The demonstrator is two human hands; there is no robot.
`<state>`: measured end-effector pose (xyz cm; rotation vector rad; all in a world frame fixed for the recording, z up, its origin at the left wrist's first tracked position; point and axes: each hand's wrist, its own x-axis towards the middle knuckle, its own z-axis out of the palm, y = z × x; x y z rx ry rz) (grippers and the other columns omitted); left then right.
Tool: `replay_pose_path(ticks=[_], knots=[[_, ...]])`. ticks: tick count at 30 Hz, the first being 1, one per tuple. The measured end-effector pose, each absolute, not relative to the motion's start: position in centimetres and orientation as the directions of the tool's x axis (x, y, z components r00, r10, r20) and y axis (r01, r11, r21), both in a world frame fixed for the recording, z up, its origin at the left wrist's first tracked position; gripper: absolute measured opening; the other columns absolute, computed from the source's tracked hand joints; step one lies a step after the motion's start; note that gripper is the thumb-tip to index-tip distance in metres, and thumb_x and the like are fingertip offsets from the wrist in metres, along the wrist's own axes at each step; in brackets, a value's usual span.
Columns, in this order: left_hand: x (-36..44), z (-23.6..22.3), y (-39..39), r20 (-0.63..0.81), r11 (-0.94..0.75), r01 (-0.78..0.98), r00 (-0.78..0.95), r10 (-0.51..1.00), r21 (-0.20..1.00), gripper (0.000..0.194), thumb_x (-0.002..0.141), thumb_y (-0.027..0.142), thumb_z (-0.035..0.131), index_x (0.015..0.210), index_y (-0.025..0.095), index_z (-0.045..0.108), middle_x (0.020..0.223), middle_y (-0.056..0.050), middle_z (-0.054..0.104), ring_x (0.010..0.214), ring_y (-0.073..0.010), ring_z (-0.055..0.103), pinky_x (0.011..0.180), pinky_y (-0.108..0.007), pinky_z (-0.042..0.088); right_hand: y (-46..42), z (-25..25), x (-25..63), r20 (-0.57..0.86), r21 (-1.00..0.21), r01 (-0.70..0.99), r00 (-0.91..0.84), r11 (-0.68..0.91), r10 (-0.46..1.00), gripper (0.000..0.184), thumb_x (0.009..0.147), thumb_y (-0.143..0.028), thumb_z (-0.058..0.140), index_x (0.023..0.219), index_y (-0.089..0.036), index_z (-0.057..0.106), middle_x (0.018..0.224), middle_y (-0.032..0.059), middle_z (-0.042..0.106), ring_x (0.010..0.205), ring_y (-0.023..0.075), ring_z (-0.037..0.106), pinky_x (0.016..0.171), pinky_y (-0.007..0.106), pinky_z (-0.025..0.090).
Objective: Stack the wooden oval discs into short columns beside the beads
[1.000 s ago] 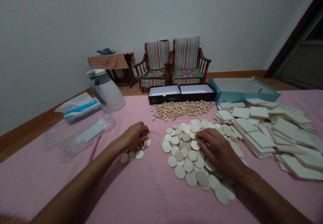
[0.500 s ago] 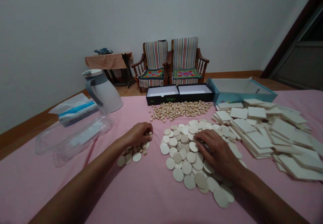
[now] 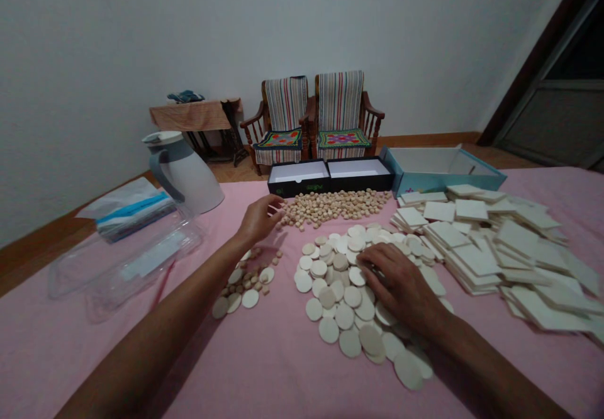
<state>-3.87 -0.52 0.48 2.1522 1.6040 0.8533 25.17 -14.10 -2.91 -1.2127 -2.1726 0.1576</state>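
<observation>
My left hand [image 3: 258, 217] hovers above the pink cloth at the near edge of a heap of small tan wooden pieces [image 3: 336, 206], fingers loosely curled and nothing visible in them. Below it lies a small group of mixed discs and small pieces [image 3: 244, 282]. My right hand [image 3: 399, 284] lies palm down on a large pile of pale round discs [image 3: 342, 280], fingers pressed on the discs. To the right spreads a pile of pale square tiles [image 3: 486, 246].
The pink-covered table [image 3: 283, 362] also bears a white jug [image 3: 182, 172], clear plastic packaging [image 3: 123, 258], a blue-and-white packet [image 3: 129, 214], two black open boxes [image 3: 330, 175] and a light blue box [image 3: 436, 166]. Two striped armchairs [image 3: 314, 117] stand behind.
My left hand has lifted off the small mixed group and moved up and forward to the heap of small tan pieces. My right hand has stayed on the discs.
</observation>
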Motion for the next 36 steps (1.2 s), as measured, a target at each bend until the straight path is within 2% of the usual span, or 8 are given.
replay_pose_path(ticks=[5,9,16,20,23,25,31,36], knots=[[-4.9,0.8,-2.6,0.009,-0.405,0.772,0.460,0.888,0.490,0.013,0.074,0.026,0.060,0.083,0.017,0.064,0.073,-0.001,0.066,0.064,-0.0129,0.059,0.059,-0.021,0.044,-14.2,-2.8,25.0,0.466,-0.399,0.724,-0.369,0.563,0.804,0.014,0.091,-0.015,0.046,0.099,-0.017,0.057,0.098,0.0094,0.059,0.093,0.0225,0.053,0.081,0.040,0.046],[-5.3,-0.1,-5.3,-0.128,-0.429,0.831,0.498,0.858,0.355,0.022,0.068,0.025,0.066,0.089,0.018,0.064,0.081,-0.001,0.067,0.069,-0.0145,0.060,0.060,-0.021,0.042,-14.3,-2.8,24.9,0.467,-0.397,0.726,-0.367,0.561,0.805,0.013,0.091,-0.016,0.047,0.098,-0.017,0.057,0.097,0.0094,0.059,0.093,0.0228,0.052,0.080,0.039,0.046],[-4.4,-1.4,-6.0,-0.058,-0.476,0.853,0.498,0.865,0.213,0.015,0.073,0.013,0.056,0.085,0.018,0.065,0.082,-0.004,0.067,0.072,-0.0157,0.060,0.065,-0.023,0.042,-14.3,-2.9,25.0,0.477,-0.395,0.726,-0.362,0.564,0.801,0.013,0.090,-0.015,0.046,0.096,-0.018,0.057,0.097,0.0093,0.059,0.092,0.0228,0.053,0.079,0.040,0.046],[-4.3,-1.0,-4.6,0.063,-0.431,0.859,0.431,0.900,0.275,0.011,0.074,0.018,0.057,0.083,0.017,0.064,0.079,-0.004,0.067,0.068,-0.0159,0.060,0.062,-0.024,0.044,-14.1,-2.9,25.0,0.471,-0.397,0.722,-0.369,0.566,0.801,0.013,0.090,-0.015,0.047,0.097,-0.019,0.057,0.096,0.0090,0.059,0.092,0.0229,0.053,0.078,0.039,0.047],[-4.8,-0.4,-3.7,0.296,-0.363,0.845,0.257,0.920,0.393,0.024,0.080,0.024,0.054,0.102,0.017,0.061,0.091,-0.006,0.067,0.070,-0.0148,0.061,0.064,-0.025,0.047,-14.0,-3.0,25.1,0.479,-0.392,0.721,-0.370,0.571,0.796,0.014,0.089,-0.015,0.048,0.098,-0.020,0.057,0.096,0.0086,0.060,0.091,0.0229,0.053,0.077,0.039,0.047],[-5.6,0.0,-3.6,0.323,-0.361,0.828,0.232,0.917,0.429,0.028,0.082,0.027,0.053,0.108,0.018,0.058,0.095,-0.006,0.067,0.070,-0.0139,0.061,0.065,-0.024,0.048,-14.0,-3.0,25.1,0.483,-0.388,0.722,-0.370,0.573,0.794,0.014,0.089,-0.014,0.048,0.097,-0.020,0.057,0.096,0.0085,0.060,0.091,0.0229,0.053,0.078,0.039,0.047],[-8.3,0.6,-4.5,-0.081,-0.343,0.915,0.367,0.927,0.213,0.013,0.072,0.017,0.059,0.084,0.018,0.066,0.079,-0.003,0.068,0.067,-0.0153,0.060,0.060,-0.023,0.041,-14.3,-2.8,25.0,0.469,-0.387,0.730,-0.370,0.563,0.802,0.013,0.090,-0.015,0.047,0.097,-0.018,0.058,0.096,0.0090,0.059,0.092,0.0231,0.053,0.078,0.039,0.046],[-8.9,-0.6,-5.5,-0.112,-0.351,0.929,0.363,0.925,0.115,0.018,0.072,0.013,0.056,0.085,0.020,0.066,0.084,-0.005,0.067,0.073,-0.0170,0.060,0.063,-0.023,0.039,-14.3,-2.9,25.0,0.475,-0.388,0.726,-0.371,0.568,0.798,0.014,0.090,-0.015,0.047,0.099,-0.018,0.058,0.097,0.0093,0.059,0.093,0.0232,0.053,0.079,0.039,0.046]])
